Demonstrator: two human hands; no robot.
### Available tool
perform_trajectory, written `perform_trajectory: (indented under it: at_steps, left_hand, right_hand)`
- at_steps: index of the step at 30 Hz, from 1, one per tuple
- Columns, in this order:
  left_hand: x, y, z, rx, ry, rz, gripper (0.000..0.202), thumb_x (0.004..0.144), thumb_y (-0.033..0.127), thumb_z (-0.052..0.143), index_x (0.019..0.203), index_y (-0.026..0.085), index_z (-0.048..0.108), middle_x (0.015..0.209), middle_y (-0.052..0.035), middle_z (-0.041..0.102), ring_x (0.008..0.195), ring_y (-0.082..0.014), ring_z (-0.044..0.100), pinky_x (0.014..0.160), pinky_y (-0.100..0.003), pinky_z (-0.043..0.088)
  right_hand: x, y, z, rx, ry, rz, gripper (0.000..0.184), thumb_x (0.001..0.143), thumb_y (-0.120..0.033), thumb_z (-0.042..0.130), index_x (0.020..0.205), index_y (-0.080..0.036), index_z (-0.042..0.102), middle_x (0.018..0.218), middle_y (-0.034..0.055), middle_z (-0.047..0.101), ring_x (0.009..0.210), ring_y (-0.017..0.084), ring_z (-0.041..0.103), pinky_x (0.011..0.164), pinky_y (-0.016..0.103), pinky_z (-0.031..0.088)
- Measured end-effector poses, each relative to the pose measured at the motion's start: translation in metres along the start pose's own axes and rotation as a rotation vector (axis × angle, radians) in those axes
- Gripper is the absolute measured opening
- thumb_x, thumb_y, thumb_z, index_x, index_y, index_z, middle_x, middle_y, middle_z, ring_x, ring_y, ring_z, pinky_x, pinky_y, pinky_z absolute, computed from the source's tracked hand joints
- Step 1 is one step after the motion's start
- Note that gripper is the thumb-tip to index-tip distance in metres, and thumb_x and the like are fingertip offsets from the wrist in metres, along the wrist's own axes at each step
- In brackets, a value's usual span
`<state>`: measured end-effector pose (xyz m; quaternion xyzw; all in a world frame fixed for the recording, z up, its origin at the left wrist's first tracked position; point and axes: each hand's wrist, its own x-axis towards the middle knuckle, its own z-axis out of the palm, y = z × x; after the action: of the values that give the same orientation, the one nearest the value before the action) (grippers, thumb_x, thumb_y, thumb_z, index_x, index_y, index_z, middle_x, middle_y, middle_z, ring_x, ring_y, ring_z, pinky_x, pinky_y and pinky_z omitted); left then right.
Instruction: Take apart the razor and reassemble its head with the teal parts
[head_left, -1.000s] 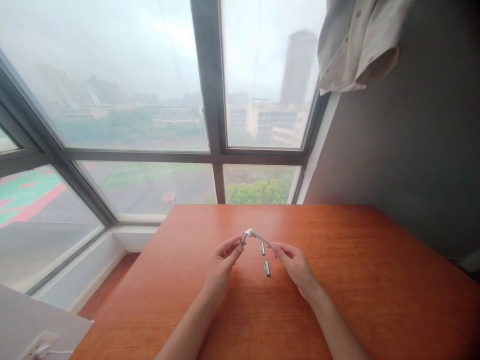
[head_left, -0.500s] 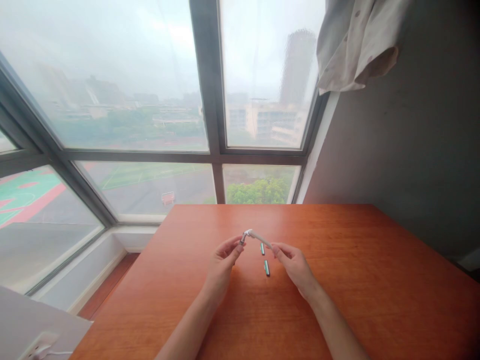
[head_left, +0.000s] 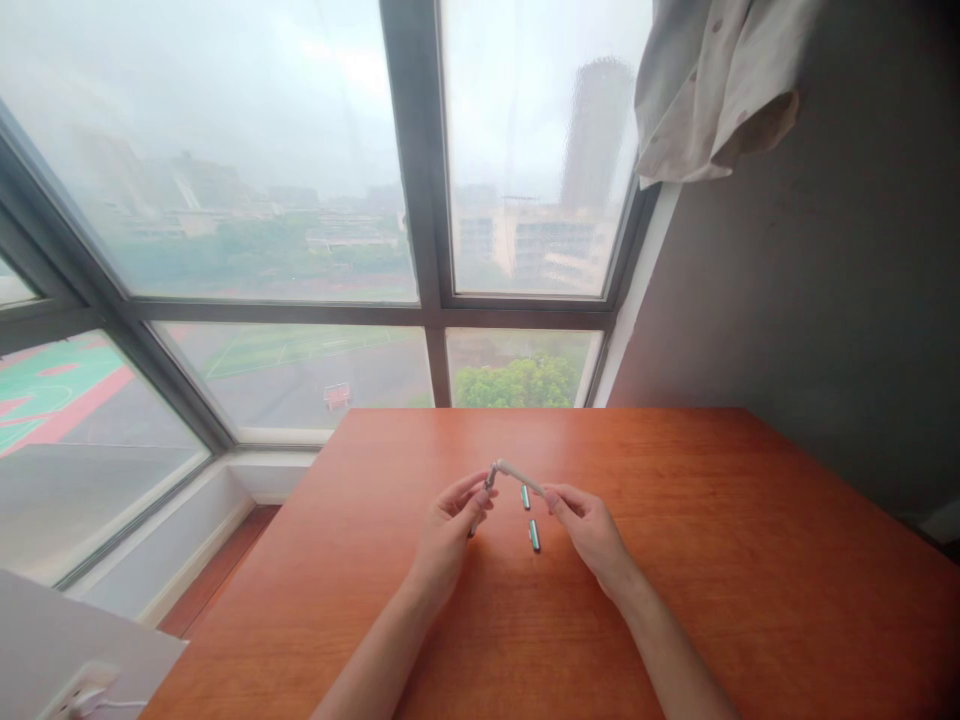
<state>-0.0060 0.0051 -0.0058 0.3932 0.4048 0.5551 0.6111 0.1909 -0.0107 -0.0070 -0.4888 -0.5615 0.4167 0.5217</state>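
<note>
My left hand and my right hand hold a small white hinged object above the orange wooden table. The object is folded into a peak: the left fingers pinch its grey left leg, the right fingers pinch the end of its white right leg. Under the object, between my hands, two small green cylinders lie on the table, one farther from me and one closer.
The table stands in a corner between a large window and a grey wall. A pale cloth hangs at the top right. A white socket with a cable sits at the bottom left.
The left hand has shifted its grip down the left leg, which now points more steeply down toward the table. The right hand and both cylinders are unchanged.
</note>
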Motion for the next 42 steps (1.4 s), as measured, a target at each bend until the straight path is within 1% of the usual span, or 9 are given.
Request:
perform_trajectory:
  at_steps: [4, 10, 16, 20, 24, 29, 34, 37, 42]
  left_hand:
    - [0.0, 0.001, 0.002, 0.003, 0.01, -0.058, 0.045, 0.063, 0.036, 0.079, 0.103, 0.017, 0.07, 0.085, -0.0103, 0.071, 0.065, -0.013, 0.058, 0.063, -0.024, 0.044]
    - [-0.001, 0.001, 0.001, -0.024, 0.015, -0.119, 0.05, 0.062, 0.04, 0.079, 0.105, 0.016, 0.069, 0.082, -0.0099, 0.07, 0.062, -0.0124, 0.058, 0.059, -0.023, 0.043]
    - [-0.004, 0.002, 0.003, -0.015, -0.009, -0.15, 0.05, 0.064, 0.04, 0.078, 0.106, 0.015, 0.068, 0.084, -0.0104, 0.07, 0.061, -0.0118, 0.058, 0.059, -0.023, 0.044]
    - [-0.003, 0.003, 0.002, -0.041, 0.009, -0.135, 0.049, 0.064, 0.038, 0.079, 0.104, 0.014, 0.069, 0.08, -0.0092, 0.07, 0.061, -0.0111, 0.058, 0.059, -0.022, 0.044]
    - [-0.003, 0.003, 0.002, -0.047, 0.017, -0.13, 0.05, 0.062, 0.04, 0.079, 0.104, 0.015, 0.069, 0.082, -0.0091, 0.07, 0.062, -0.0119, 0.059, 0.059, -0.023, 0.044]
    - [-0.005, 0.001, 0.003, -0.055, -0.037, -0.149, 0.05, 0.064, 0.04, 0.078, 0.106, 0.015, 0.068, 0.084, -0.0105, 0.071, 0.063, -0.0121, 0.059, 0.062, -0.023, 0.044]
    - [-0.005, 0.003, 0.004, -0.1, -0.038, -0.135, 0.048, 0.063, 0.037, 0.079, 0.105, 0.016, 0.069, 0.082, -0.0095, 0.07, 0.061, -0.011, 0.058, 0.06, -0.023, 0.044]
    - [-0.004, 0.004, 0.003, -0.107, -0.03, -0.107, 0.045, 0.065, 0.035, 0.078, 0.105, 0.017, 0.069, 0.083, -0.0088, 0.07, 0.064, -0.0118, 0.059, 0.064, -0.024, 0.045]
    - [-0.002, 0.002, 0.0, -0.037, -0.005, 0.01, 0.036, 0.069, 0.029, 0.076, 0.102, 0.019, 0.07, 0.084, -0.0074, 0.071, 0.075, -0.015, 0.062, 0.069, -0.024, 0.046]
  right_hand:
    - [0.001, 0.004, -0.001, -0.073, 0.052, -0.007, 0.043, 0.081, -0.053, 0.055, 0.083, -0.015, 0.072, 0.075, 0.0042, 0.065, 0.076, 0.021, 0.057, 0.068, 0.028, 0.042]
    - [0.003, 0.011, -0.004, -0.132, 0.118, -0.012, 0.042, 0.08, -0.052, 0.056, 0.092, -0.016, 0.073, 0.084, 0.0071, 0.07, 0.081, 0.023, 0.059, 0.071, 0.031, 0.045]
    - [0.002, 0.008, -0.004, -0.189, 0.102, -0.063, 0.039, 0.082, -0.051, 0.055, 0.089, -0.017, 0.073, 0.083, 0.0066, 0.07, 0.078, 0.022, 0.06, 0.069, 0.029, 0.045]
    - [0.002, 0.009, -0.006, -0.236, 0.136, -0.081, 0.039, 0.083, -0.05, 0.053, 0.092, -0.017, 0.073, 0.083, 0.0078, 0.07, 0.079, 0.022, 0.06, 0.071, 0.03, 0.045]
    - [0.003, 0.01, -0.007, -0.197, 0.155, -0.071, 0.041, 0.081, -0.052, 0.055, 0.092, -0.016, 0.073, 0.085, 0.0087, 0.07, 0.08, 0.023, 0.061, 0.071, 0.031, 0.045]
    - [0.004, 0.009, -0.005, -0.167, 0.123, -0.061, 0.041, 0.08, -0.053, 0.056, 0.091, -0.017, 0.073, 0.084, 0.0081, 0.07, 0.081, 0.024, 0.061, 0.07, 0.031, 0.046]
    - [0.005, 0.012, -0.008, -0.18, 0.137, -0.048, 0.043, 0.08, -0.054, 0.056, 0.091, -0.016, 0.074, 0.083, 0.0076, 0.07, 0.078, 0.023, 0.06, 0.068, 0.03, 0.044]
    - [0.005, 0.013, -0.009, -0.159, 0.142, -0.03, 0.044, 0.079, -0.053, 0.057, 0.094, -0.015, 0.073, 0.084, 0.0077, 0.069, 0.079, 0.023, 0.058, 0.069, 0.03, 0.043]
    - [0.003, 0.005, -0.007, -0.042, 0.139, 0.038, 0.045, 0.078, -0.054, 0.057, 0.091, -0.014, 0.074, 0.072, 0.004, 0.065, 0.073, 0.02, 0.056, 0.067, 0.029, 0.041]
